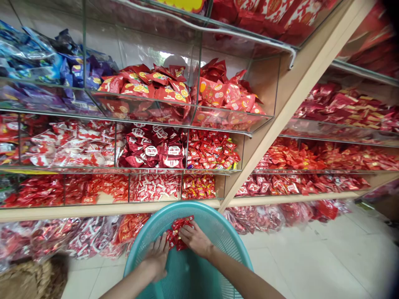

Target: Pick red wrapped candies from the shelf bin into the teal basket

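A teal plastic basket (246, 253) with perforated walls stands below me, and both hands reach down into it. Between them is a small heap of shiny red candy packets (178, 246). My left hand (157, 256) is at the heap's left side, slightly blurred, its fingers stretched out and touching or nearly touching the packets. From the right, my right hand (195, 238) lies over the packets, its fingers extended across them and the thumb apart. Its fingertips partly cover the packets; whether any are gripped underneath is hidden.
Ahead rise glass-fronted shelves with red-and-orange packets (140, 85), maroon packets (152, 147) and small red candies (212, 151). A slanting wooden post (280, 124) divides them. Filled plastic bags (93, 236) line the tiled floor (299, 257). A woven basket (34, 278) is at lower left.
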Demonstrator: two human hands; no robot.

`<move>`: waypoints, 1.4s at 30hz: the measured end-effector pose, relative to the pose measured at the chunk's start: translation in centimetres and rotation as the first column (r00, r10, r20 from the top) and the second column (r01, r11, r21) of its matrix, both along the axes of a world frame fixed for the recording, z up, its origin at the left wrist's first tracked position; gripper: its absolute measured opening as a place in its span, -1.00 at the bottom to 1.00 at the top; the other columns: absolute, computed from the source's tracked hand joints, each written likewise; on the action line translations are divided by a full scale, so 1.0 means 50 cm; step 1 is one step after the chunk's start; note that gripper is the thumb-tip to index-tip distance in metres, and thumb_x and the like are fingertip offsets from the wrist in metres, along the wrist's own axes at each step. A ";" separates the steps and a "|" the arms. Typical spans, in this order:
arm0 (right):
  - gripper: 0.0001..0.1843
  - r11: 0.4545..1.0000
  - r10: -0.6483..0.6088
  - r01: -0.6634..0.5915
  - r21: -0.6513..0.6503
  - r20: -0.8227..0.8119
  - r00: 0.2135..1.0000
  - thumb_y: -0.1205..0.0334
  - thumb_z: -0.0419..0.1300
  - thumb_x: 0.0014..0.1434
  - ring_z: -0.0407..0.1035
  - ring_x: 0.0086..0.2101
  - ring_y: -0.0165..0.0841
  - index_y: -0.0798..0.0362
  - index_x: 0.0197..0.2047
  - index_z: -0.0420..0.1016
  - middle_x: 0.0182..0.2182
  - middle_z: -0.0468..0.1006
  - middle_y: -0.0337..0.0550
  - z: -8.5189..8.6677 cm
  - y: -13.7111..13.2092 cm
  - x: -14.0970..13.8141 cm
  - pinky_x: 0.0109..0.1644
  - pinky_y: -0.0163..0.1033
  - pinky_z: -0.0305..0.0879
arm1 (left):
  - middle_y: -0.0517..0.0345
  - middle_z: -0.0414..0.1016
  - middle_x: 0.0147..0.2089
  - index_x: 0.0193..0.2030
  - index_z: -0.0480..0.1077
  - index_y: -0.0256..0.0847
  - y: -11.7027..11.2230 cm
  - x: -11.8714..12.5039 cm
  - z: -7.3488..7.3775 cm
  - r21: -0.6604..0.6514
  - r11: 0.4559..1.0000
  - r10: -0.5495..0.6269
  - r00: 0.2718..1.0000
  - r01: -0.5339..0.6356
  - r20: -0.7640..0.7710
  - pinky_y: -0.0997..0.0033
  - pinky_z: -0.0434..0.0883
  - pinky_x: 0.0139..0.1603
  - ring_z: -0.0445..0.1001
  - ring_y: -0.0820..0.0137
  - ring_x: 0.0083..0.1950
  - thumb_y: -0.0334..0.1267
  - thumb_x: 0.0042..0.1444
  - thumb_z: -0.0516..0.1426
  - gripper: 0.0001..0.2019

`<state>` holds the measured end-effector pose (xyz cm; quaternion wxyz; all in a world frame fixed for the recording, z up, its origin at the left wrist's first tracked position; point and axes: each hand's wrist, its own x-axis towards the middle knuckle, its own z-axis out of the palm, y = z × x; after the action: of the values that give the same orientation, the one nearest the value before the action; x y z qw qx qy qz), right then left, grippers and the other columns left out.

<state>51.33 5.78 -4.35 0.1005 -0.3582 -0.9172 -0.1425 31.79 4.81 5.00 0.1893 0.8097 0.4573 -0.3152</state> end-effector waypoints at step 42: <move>-0.77 0.999 -0.023 0.019 -0.027 -0.118 0.993 0.32 0.00 0.28 0.22 -0.03 -0.27 0.15 -0.05 0.39 -0.08 0.47 -0.03 0.023 0.001 -0.022 0.12 -0.07 0.13 | -0.05 0.50 -0.10 -0.08 0.38 -0.34 0.079 0.008 -0.007 0.197 0.960 0.154 0.964 -0.198 0.216 0.19 0.40 -0.04 0.48 0.32 -0.08 -0.33 0.25 -0.09 -0.73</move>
<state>50.23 5.81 -3.21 0.1487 -0.3769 -0.9076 -0.1102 32.17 8.76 4.68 0.1718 0.8088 0.5384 -0.1627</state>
